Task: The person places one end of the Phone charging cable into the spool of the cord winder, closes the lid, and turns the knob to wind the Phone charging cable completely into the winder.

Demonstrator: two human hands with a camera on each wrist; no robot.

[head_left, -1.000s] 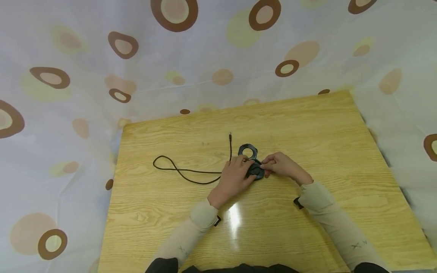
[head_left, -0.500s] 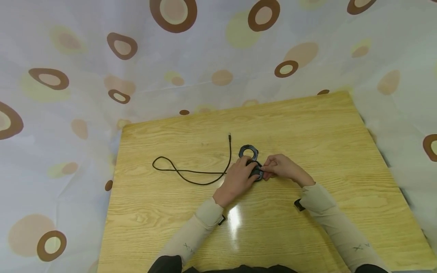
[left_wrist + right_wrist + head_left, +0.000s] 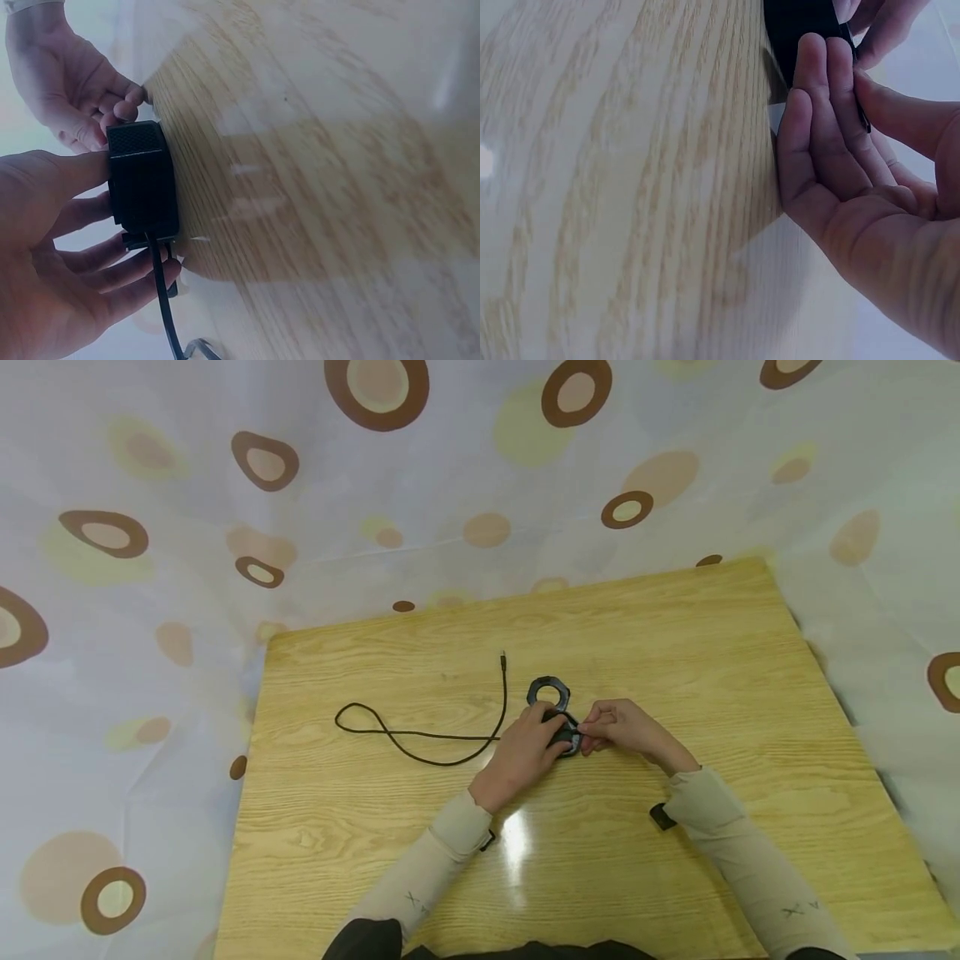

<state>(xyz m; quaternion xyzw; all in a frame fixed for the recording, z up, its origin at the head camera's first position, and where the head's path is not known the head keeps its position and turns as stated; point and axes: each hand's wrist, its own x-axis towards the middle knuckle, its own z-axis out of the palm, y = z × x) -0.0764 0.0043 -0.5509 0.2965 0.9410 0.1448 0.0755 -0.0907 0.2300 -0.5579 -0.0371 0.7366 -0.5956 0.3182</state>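
Note:
A black octagonal device (image 3: 573, 743) sits on the wooden table, its middle partly hidden under fingers. My left hand (image 3: 517, 752) grips it, the thumb on the near side and the fingers on the far side. In the left wrist view, a cord comes out of the device's thick black body (image 3: 142, 180). At its right edge my right hand (image 3: 626, 728) pinches a thin black piece (image 3: 865, 120) between thumb and fingers; its kind cannot be made out. Directly beyond the device lies a black octagonal ring (image 3: 531, 692), open in the centre.
A thin black cable (image 3: 442, 765) runs left from the device, loops, and comes back to a plug (image 3: 503, 662) with a metal tip pointing away. The wooden table (image 3: 675, 635) meets a patterned cloth (image 3: 450, 468) at the back and sides.
My left hand has shifted slightly right over the device. The right fingertips have drawn a little to the right, and a dark strip shows between them and the device.

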